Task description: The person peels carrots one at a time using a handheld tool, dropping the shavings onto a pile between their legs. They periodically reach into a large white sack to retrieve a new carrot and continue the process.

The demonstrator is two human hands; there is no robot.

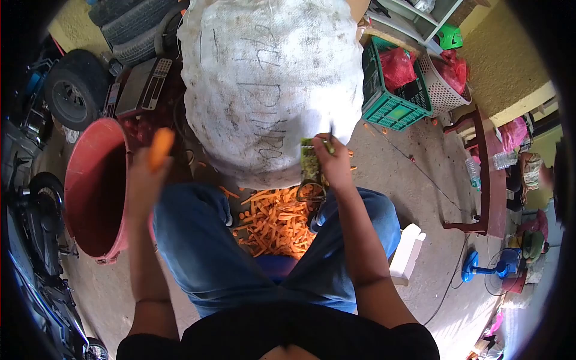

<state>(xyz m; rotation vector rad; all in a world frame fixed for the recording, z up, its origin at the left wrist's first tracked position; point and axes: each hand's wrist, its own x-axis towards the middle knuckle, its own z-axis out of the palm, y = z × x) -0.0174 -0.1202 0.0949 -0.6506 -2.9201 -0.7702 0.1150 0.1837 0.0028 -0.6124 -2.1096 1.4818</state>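
My left hand [146, 180], smeared by motion, is raised beside the red tub [96, 189] with its fingers wrapped round an orange carrot [161, 150]. In my right hand [336, 168] is a green patterned hand tool [310, 165], its exact kind unclear; a round wire-like loop shows at its lower end, and a thin dark tip sticks up by the thumb. Between my knees, a heap of orange carrot peels and strips [279, 222] lies on the floor. Right behind both hands stands a big stuffed white woven sack [270, 90] with handwriting on it.
Tyres [75, 90] and a weighing scale [144, 87] stand at the far left, motorbikes [42, 240] nearer. A green crate [396, 108] and a white basket [444, 90] hold red plastic bags. A maroon wooden bench [492, 174] and a blue fan [492, 264] are on the right.
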